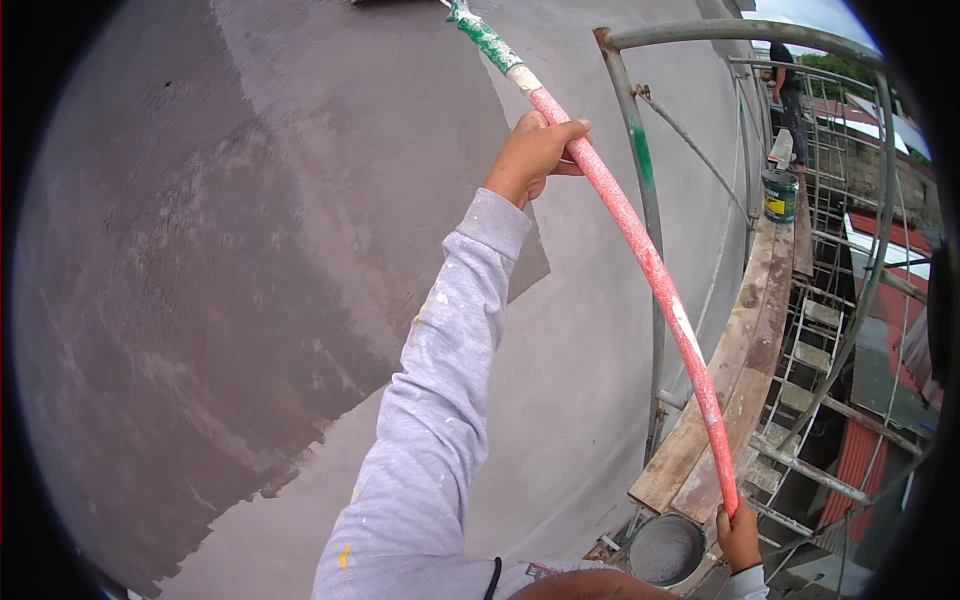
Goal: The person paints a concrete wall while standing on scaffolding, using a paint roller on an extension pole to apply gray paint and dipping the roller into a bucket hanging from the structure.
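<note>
A long red pole (650, 265), speckled with white, runs from the lower right up to a paint-smeared green handle (487, 42). Near its upper end my left hand (540, 158) is wrapped around the pole, the arm stretched out in a paint-spotted grey sleeve. Low on the right, my right hand (739, 542) grips the pole's bottom end. The handle looks like a paint roller's; only a sliver of its dark head (380, 2) shows at the top edge, against the wall. Darker grey (270, 270) covers the wall's left part, with lighter grey (590, 330) beside it.
Beside my right hand stands a round bucket (667, 550) of grey liquid. Wooden planks (745, 390) run along the wall to a green bucket (779, 197) and another person (788, 100). A metal scaffold frame (640, 150) rises right of the pole. Rusty roofs (858, 470) lie below.
</note>
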The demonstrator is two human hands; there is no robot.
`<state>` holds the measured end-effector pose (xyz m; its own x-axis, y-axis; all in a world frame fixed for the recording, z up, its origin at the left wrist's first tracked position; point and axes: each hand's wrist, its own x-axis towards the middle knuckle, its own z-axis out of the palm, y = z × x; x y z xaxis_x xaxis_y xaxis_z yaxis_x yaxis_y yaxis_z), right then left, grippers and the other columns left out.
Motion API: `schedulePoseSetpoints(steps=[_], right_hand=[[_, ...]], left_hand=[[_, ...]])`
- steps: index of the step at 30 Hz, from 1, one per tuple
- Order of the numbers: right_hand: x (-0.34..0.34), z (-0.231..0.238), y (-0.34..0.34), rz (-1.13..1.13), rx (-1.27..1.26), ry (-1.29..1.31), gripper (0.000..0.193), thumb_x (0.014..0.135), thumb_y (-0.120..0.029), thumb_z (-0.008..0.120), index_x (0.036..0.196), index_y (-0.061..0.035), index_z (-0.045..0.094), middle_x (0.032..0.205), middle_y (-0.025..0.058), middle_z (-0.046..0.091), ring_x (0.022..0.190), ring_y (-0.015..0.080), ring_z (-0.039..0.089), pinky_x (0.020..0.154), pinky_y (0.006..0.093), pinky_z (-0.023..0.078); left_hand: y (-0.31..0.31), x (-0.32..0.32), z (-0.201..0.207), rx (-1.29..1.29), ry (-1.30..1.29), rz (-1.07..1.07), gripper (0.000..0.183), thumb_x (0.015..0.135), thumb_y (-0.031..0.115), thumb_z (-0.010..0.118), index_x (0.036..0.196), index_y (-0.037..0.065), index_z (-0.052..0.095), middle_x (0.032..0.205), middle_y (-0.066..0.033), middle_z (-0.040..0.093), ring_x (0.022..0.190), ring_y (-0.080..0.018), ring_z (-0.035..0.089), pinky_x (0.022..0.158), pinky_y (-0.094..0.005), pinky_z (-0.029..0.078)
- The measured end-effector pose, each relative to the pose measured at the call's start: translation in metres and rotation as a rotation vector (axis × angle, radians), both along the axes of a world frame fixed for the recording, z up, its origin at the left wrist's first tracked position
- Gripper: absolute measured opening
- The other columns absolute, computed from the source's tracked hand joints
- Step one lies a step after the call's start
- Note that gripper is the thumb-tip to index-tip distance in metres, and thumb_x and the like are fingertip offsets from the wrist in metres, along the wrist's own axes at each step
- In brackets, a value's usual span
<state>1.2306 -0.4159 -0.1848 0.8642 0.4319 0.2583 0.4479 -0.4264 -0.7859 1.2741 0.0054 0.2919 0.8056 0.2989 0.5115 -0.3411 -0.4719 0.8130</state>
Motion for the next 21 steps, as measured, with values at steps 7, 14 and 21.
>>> schedulePoseSetpoints(steps=[7, 14, 21], right_hand=[[0.003, 0.014, 0.000, 0.052, -0.247, 0.142, 0.040, 0.099, -0.024, 0.050, 0.125, 0.0065, 0.049, 0.098, 0.0273, 0.063, 0.084, 0.0409, 0.061, 0.075, 0.0436, 0.048], [0.003, -0.001, 0.044, 0.195, -0.106, -0.115, 0.041, 0.096, -0.022, 0.054, 0.124, 0.0071, 0.051, 0.108, 0.0294, 0.059, 0.097, 0.0400, 0.060, 0.084, 0.0447, 0.048], [0.016, 0.003, 0.067, 0.206, -0.151, -0.035, 0.043, 0.097, -0.022, 0.052, 0.126, 0.0096, 0.048, 0.116, 0.0314, 0.057, 0.102, 0.0397, 0.058, 0.087, 0.0460, 0.047]], left_hand=[[0.018, 0.008, -0.015, 0.009, 0.073, -0.214, 0.027, 0.090, 0.017, 0.065, 0.096, -0.009, 0.059, 0.091, -0.0168, 0.064, 0.080, -0.0252, 0.068, 0.076, -0.0374, 0.062], [0.024, -0.016, -0.020, 0.029, 0.254, 0.025, 0.026, 0.083, 0.018, 0.072, 0.093, -0.003, 0.060, 0.083, -0.0135, 0.071, 0.070, -0.0193, 0.074, 0.038, -0.0226, 0.034], [0.053, 0.003, 0.007, 0.085, 0.169, 0.070, 0.030, 0.083, 0.013, 0.071, 0.099, -0.006, 0.055, 0.080, -0.0188, 0.072, 0.066, -0.0210, 0.073, 0.046, -0.0258, 0.044]])
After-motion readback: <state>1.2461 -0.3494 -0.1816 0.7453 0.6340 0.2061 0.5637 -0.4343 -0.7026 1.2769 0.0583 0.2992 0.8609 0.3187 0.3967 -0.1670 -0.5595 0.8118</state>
